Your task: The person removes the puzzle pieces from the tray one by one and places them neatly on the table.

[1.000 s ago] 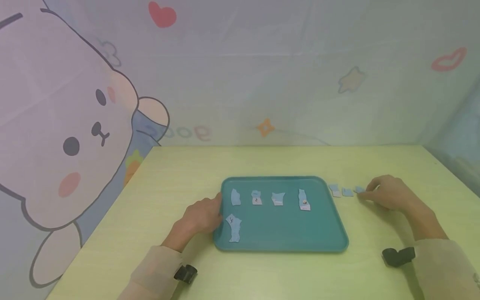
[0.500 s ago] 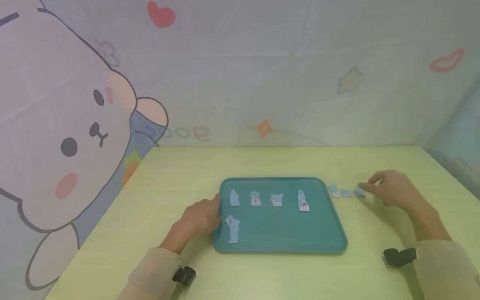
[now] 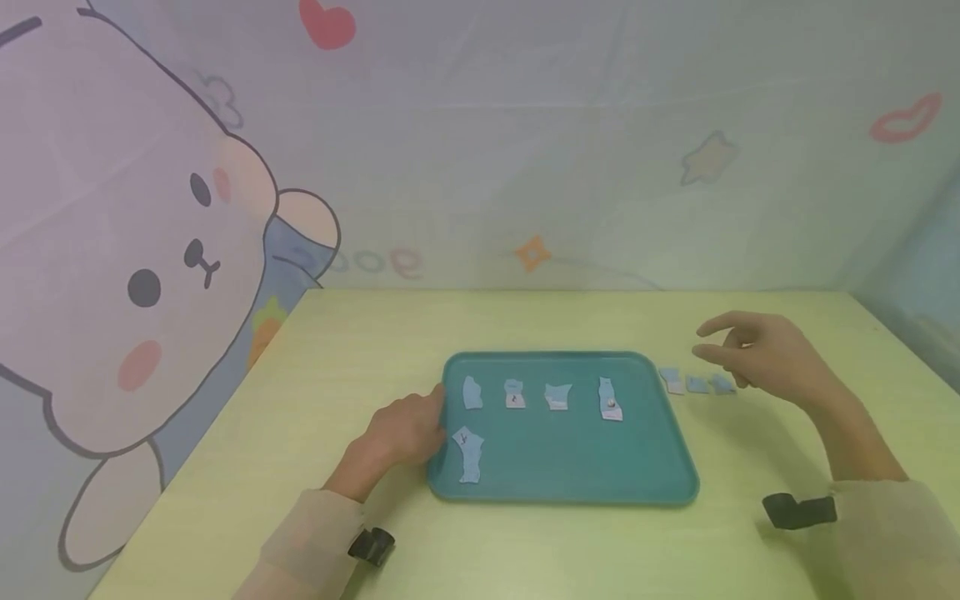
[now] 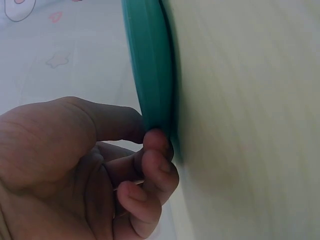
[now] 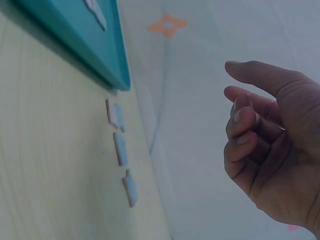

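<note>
My left hand (image 3: pixel 405 429) pinches the left rim of a teal tray (image 3: pixel 562 467); in the left wrist view the thumb and curled fingers meet at the rim (image 4: pixel 152 75). Several thin, irregular pale-blue pieces lie on the tray, including a long one (image 3: pixel 470 457) at the front left and a narrow one (image 3: pixel 610 400) toward the right. Right of the tray, three similar flat pieces rest in a row: one partly white (image 3: pixel 672 381), a middle one (image 3: pixel 697 384) and an outer one (image 3: pixel 723 384). My right hand (image 3: pixel 772 354) is raised above that row, thumb and forefinger apart, holding nothing.
The pale yellow table (image 3: pixel 570 542) extends around the tray. Behind it hangs a printed cloth (image 3: pixel 480 150) with a large cartoon bear (image 3: pixel 172 250) at the left. Each sleeve has a dark wrist mount, the right one (image 3: pixel 798 511) near the table.
My right hand has let go of the outermost piece, lifted off it and spread thumb and forefinger apart. That piece now lies in the row. The left hand stays at the tray.
</note>
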### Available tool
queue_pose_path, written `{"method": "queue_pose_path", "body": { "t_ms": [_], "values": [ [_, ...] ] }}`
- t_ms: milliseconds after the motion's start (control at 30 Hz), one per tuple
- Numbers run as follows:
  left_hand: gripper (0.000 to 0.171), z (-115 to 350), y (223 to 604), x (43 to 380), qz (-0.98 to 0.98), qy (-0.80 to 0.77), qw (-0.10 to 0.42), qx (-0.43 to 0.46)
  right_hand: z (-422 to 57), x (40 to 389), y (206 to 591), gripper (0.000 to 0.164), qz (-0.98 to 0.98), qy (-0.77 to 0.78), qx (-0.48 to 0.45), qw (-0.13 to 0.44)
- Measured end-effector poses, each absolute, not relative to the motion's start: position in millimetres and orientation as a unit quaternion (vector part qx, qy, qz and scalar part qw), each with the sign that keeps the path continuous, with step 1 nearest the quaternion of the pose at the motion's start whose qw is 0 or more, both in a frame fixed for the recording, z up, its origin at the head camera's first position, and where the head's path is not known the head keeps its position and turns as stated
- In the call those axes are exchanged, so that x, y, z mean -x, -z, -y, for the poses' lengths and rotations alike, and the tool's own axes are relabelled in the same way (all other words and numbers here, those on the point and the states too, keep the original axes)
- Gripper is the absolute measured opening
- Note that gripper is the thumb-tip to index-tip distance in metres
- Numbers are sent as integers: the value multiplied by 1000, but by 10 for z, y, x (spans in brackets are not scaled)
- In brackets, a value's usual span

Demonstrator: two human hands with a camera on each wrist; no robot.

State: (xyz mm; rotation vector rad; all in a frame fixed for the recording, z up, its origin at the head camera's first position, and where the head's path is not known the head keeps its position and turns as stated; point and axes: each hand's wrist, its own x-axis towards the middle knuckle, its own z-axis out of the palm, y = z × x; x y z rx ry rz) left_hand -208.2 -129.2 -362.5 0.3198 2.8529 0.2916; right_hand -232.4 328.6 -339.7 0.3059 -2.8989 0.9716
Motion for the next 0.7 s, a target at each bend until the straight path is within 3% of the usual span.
{"method": "queue_pose_path", "body": {
  "t_ms": [700],
  "values": [
    [65,1291,3642,2089,-980,-101,127,-111,-2792,2211,3190,42,941,-303,-143,54]
  ]
}}
